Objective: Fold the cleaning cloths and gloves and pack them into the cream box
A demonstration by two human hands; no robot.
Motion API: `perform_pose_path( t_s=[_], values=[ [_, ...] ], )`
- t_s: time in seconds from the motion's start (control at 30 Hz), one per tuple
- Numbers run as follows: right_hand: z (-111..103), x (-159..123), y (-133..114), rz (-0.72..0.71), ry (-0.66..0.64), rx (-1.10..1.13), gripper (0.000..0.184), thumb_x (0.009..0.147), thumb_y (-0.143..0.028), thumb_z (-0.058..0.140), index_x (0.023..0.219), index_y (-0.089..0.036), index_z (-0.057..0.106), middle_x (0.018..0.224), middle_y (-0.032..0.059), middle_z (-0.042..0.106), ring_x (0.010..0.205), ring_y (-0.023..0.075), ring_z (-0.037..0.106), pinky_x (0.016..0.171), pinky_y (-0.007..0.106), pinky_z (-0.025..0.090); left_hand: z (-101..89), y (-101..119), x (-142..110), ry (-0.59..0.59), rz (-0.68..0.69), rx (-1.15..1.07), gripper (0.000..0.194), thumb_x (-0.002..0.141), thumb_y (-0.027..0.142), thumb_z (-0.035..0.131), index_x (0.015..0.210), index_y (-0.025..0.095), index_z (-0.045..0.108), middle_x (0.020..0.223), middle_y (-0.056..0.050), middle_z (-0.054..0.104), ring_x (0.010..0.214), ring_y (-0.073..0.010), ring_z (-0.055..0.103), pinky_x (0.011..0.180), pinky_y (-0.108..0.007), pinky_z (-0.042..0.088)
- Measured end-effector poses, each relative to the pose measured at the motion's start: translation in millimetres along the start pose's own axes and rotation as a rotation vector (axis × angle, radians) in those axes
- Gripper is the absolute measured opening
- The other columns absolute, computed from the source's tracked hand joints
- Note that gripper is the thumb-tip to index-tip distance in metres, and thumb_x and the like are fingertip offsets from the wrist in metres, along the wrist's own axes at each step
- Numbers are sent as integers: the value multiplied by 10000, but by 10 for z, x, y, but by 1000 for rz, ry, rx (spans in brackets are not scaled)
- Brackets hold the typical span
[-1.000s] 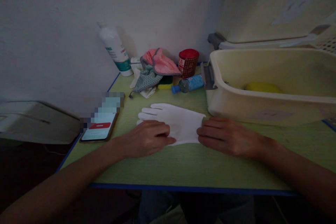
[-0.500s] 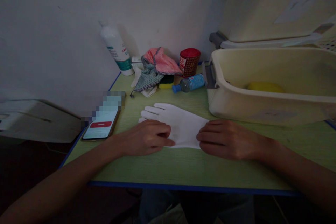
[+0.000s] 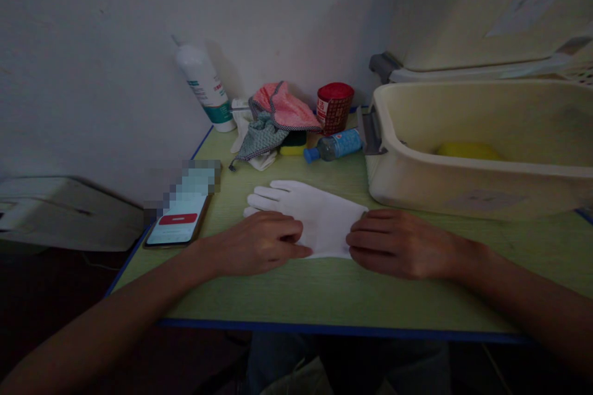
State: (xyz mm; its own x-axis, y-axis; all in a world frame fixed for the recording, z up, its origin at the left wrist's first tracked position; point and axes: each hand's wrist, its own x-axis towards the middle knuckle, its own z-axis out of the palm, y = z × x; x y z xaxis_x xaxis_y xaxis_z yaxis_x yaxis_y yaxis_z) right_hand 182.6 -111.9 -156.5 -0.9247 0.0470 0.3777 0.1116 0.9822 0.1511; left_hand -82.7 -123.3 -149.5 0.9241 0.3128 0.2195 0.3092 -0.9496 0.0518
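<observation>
White glove (image 3: 324, 216): cuff (image 3: 356, 208) partly hidden.
Left hand (image 3: 262, 244) curled on it, right hand (image 3: 401, 244) bent over cuff; whether either grips, cannot tell.

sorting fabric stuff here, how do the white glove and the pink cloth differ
Pose: the white glove lies flat, while the pink cloth is bunched up.
Look: the white glove is plain, while the pink cloth has dark patterned edging.
Contact: the left hand and right hand are on the white glove; neither touches the pink cloth.
Shared: both look like soft fabric.
</observation>
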Motion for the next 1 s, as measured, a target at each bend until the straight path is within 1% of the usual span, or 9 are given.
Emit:
perform_pose_path(
  t_s=[0.1, 0.2, 0.3, 0.4, 0.57, 0.67, 0.73, 0.8, 1.0],
  values=[
    [-16, 9, 6, 2, -20, 10, 284, 940, -130, 374, 786, -140, 612, 803, 34, 636, 748, 140, 554, 682, 278, 445, -11, 14, 12, -15, -1, 26, 242, 938, 174, 397, 1010, 200, 627, 699, -6, 553, 605, -119, 489, 565, -240, 335],
    [-46, 21, 25, 51, -45, 24, 290, 946, -135, 360, 822, -140, 622, 850, 40, 647, 790, 147, 566, 716, 286, 452, -29, 37, 23, -33, -13, 24, 255, 919, 125, 403, 1019, 188, 628, 726, -19, 569, 630, -130, 502, 582, -248, 359],
    [-67, 34, 44, 134, -84, 51, 261, 945, -155, 380, 860, -147, 627, 898, 43, 651, 832, 155, 575, 747, 300, 454, -39, 70, 35, -17, -5, -30, 275, 856, 53, 412, 1005, 142, 625, 878, -67, 616, 782, -162, 551, 706, -275, 425],
    [-70, 50, 31, 162, -100, 92, 248, 939, -172, 401, 837, -153, 626, 876, 38, 649, 808, 155, 574, 720, 296, 455, -33, 113, 60, 16, 35, -83, 246, 798, 48, 418, 916, 94, 629, 976, -106, 633, 900, -203, 549, 837, -317, 432],
    [-60, 83, -43, 123, -124, 136, 250, 935, -165, 414, 800, -154, 624, 816, 37, 635, 767, 140, 566, 703, 281, 447, 31, 184, 131, 15, 65, -87, 228, 861, 167, 411, 764, 101, 607, 814, -103, 622, 769, -196, 533, 752, -302, 445],
    [-55, 84, -57, 107, -125, 138, 265, 938, -148, 397, 791, -142, 617, 797, 42, 627, 759, 137, 563, 711, 281, 442, 73, 209, 169, -51, 41, -103, 293, 891, 323, 441, 935, 81, 599, 860, -104, 596, 798, -210, 523, 761, -317, 435],
    [-54, 72, -49, 94, -105, 124, 251, 934, -149, 407, 787, -138, 610, 801, 40, 627, 749, 139, 558, 703, 283, 438, 85, 219, 181, -113, 27, -121, 422, 888, 403, 455, 1149, 79, 528, 927, -109, 573, 839, -218, 515, 784, -327, 426],
    [-56, 56, -35, 78, -89, 95, 257, 937, -155, 401, 783, -141, 607, 800, 35, 626, 739, 140, 555, 693, 283, 434, 83, 227, 183, -160, 18, -128, 516, 888, 440, 449, 1279, 103, 439, 955, -108, 550, 849, -217, 502, 794, -329, 417],
    [-83, 30, 15, 47, -55, -82, 345, 959, -132, 303, 819, -146, 618, 797, 44, 631, 739, 145, 562, 652, 281, 415, 56, 242, 194, -237, 7, -142, 572, 887, 461, 437, 1336, 109, 394, 974, -114, 525, 867, -224, 479, 812, -338, 399]
  ],
)
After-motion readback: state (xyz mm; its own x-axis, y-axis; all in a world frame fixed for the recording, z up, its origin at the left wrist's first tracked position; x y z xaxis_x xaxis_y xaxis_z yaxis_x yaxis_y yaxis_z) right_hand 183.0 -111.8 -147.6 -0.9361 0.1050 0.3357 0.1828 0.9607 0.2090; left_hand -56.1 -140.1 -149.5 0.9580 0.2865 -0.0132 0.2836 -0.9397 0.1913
